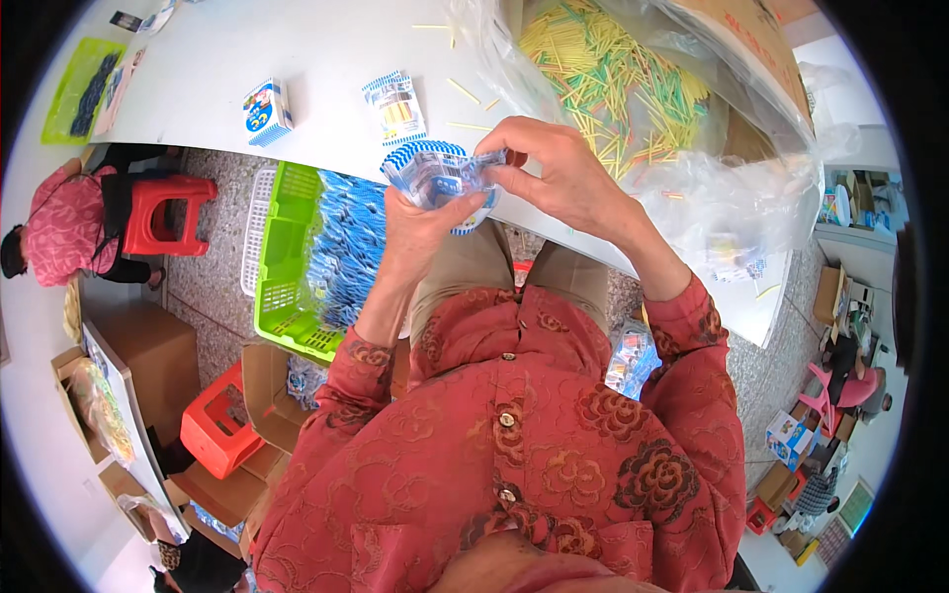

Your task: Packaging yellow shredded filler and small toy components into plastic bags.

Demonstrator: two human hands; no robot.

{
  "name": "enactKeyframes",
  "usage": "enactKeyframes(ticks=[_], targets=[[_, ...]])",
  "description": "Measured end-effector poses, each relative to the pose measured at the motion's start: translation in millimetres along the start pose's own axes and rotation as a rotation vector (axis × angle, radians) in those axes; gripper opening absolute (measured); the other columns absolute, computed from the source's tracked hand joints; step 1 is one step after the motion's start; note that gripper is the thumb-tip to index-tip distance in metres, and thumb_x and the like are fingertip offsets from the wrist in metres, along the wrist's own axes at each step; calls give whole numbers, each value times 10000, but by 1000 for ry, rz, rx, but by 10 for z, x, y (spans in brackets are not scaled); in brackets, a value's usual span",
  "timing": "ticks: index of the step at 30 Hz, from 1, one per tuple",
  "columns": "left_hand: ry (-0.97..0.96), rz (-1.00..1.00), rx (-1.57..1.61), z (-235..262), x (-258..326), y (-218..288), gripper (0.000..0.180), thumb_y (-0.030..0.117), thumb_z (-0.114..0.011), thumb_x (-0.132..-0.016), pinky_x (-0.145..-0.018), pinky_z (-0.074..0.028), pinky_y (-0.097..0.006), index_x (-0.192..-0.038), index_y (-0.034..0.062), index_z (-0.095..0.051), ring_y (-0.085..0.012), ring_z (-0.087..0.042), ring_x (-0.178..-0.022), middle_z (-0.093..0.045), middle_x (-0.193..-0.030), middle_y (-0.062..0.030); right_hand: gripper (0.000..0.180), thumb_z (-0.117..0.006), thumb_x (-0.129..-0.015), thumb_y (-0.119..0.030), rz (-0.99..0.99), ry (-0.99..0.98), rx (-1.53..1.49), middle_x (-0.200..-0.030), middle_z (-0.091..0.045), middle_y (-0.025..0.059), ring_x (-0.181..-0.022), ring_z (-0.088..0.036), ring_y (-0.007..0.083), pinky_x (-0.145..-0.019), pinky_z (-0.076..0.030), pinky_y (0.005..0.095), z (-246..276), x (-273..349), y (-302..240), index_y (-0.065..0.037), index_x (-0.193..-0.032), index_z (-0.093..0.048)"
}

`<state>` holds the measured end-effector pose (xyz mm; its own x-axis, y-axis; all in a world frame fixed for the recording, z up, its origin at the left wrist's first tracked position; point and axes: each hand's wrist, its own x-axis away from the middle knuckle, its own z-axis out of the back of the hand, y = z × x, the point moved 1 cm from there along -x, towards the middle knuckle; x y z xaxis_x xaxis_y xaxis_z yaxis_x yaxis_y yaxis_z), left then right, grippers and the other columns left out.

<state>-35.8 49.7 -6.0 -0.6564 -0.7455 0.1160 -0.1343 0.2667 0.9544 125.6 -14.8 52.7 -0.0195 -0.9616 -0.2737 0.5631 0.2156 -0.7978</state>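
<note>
My left hand (417,225) is closed around a fanned bunch of blue-and-white plastic packets (425,170) just over the table's near edge. The fingers of my right hand (565,176) pinch the right side of a packet in that bunch, thumb underneath. Whether anything else is between those fingertips is hidden. On the white table (341,49) beyond lies a packet (397,107) with yellowish contents showing. A small blue-and-white box (267,112) stands left of it. Several thin yellow sticks (463,92) are scattered near my right hand.
At the right, a plastic-lined carton (751,44) holds a heap of thin yellow, green and reddish sticks (603,79). A green basket (282,267) of blue packets (348,247) is at my left. Red stools (222,425), open cartons (277,390) and a seated person (74,222) are farther left.
</note>
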Motion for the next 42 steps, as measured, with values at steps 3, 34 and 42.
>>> enactKeyframes(ticks=[3,34,42], targets=[[51,-38,-6,-23,7,12,236,-29,-675,-702,-649,-477,-220,-928,16,-620,-74,-582,-727,-640,-836,-26,204,-636,-730,0,-56,61,-9,-908,-584,42,-711,-529,145,-639,-434,256,31,40,-93,-40,-926,-594],[30,19,38,-229,-108,-292,335,-24,-726,-681,-637,-480,-224,-980,2,-579,-100,-582,-745,-623,-879,-43,93,-599,-802,-49,-350,524,129,-816,-600,18,-636,-540,68,-571,-443,222,819,563,1278,-10,-887,-600],[80,34,43,-189,-108,-270,324,-39,-727,-668,-616,-470,-215,-958,-1,-589,-89,-574,-725,-616,-861,-41,255,-525,-762,1,-292,328,696,-1014,-581,84,-849,-594,301,-715,-483,369,1084,587,1903,-47,-1008,-573]])
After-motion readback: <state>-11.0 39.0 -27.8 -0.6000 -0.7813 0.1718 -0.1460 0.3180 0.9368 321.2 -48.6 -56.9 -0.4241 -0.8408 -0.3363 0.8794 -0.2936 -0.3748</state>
